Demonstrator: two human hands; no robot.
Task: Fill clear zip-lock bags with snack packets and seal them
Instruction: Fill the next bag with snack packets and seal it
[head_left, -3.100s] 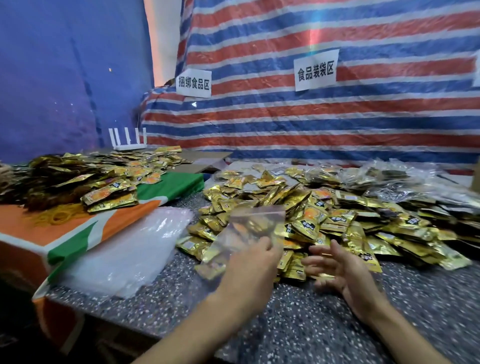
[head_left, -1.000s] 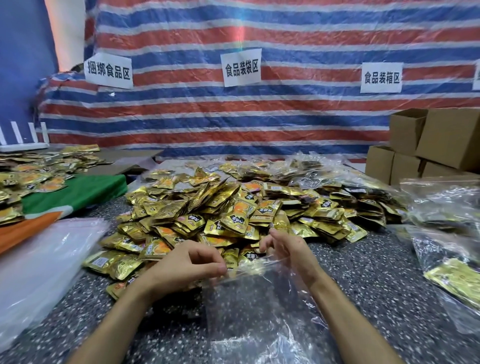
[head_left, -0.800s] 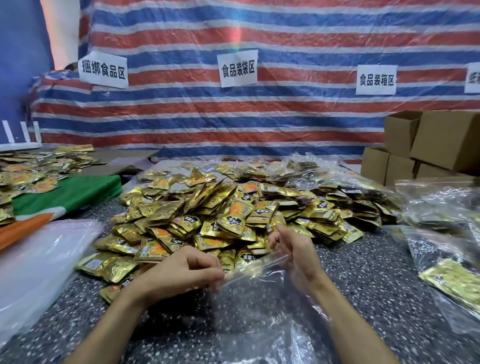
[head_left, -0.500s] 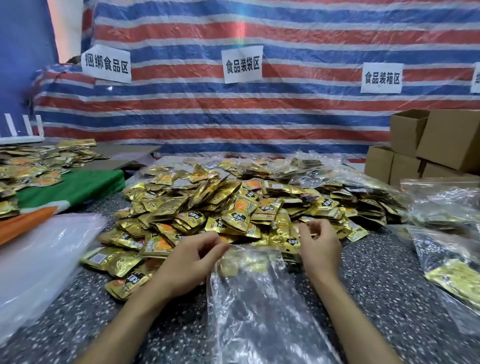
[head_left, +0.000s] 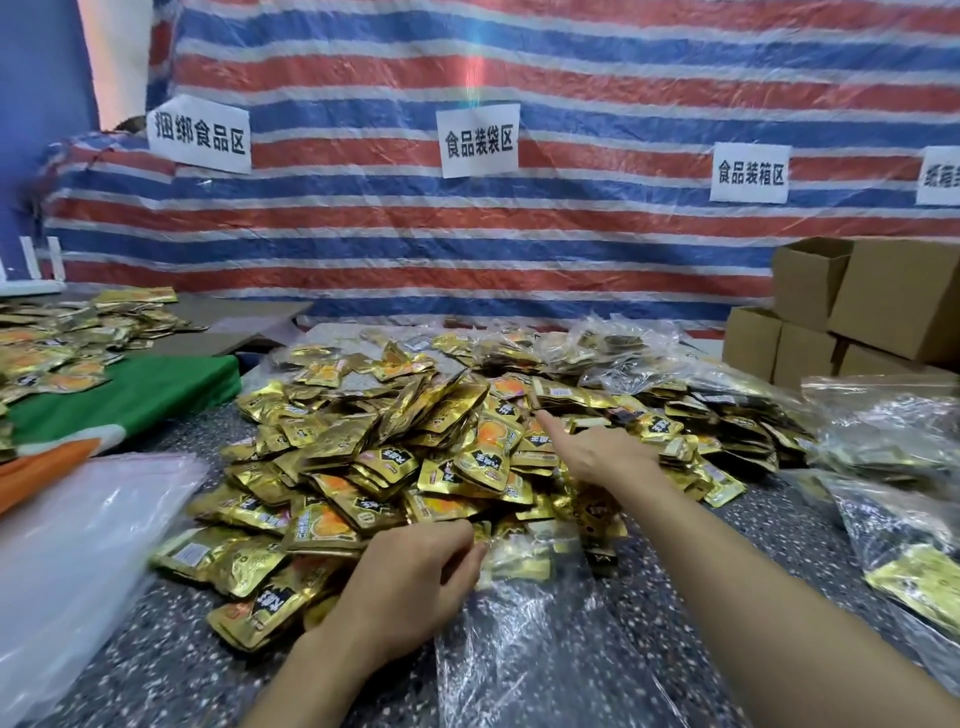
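A: Where's the clear zip-lock bag (head_left: 530, 639) sitting?

B: At six o'clock on the speckled table (head_left: 769, 540), lying flat, its mouth toward twelve and touching the near edge of the heap of gold snack packets (head_left: 415, 441). A few gold packets show through the plastic right at the mouth, though I cannot tell whether they lie inside the bag or under it.

A: And the left hand (head_left: 410, 587)?

B: It rests at about seven o'clock, knuckles up, fingers curled and pinching the bag's mouth at its left corner. The wrist lies over packets at the pile's near edge.

A: The right hand (head_left: 597, 452)?

B: Stretched out toward one o'clock onto the pile, palm down, forefinger extended and touching a packet near the heap's middle. The other fingers are loosely spread over the packets; it holds nothing that I can see. Its forearm crosses above the right side of the bag.

A: What else is around?

B: A stack of empty clear bags (head_left: 78, 545) at nine o'clock, just beside the pile. Beyond it, at ten o'clock, a green and orange cloth (head_left: 124, 395) with more gold packets on it. At three o'clock, filled clear bags (head_left: 893, 499) lie together, and behind them at two o'clock stand cardboard boxes (head_left: 883, 306). A striped tarp (head_left: 571, 234) with white paper signs (head_left: 479, 141) hangs across twelve o'clock
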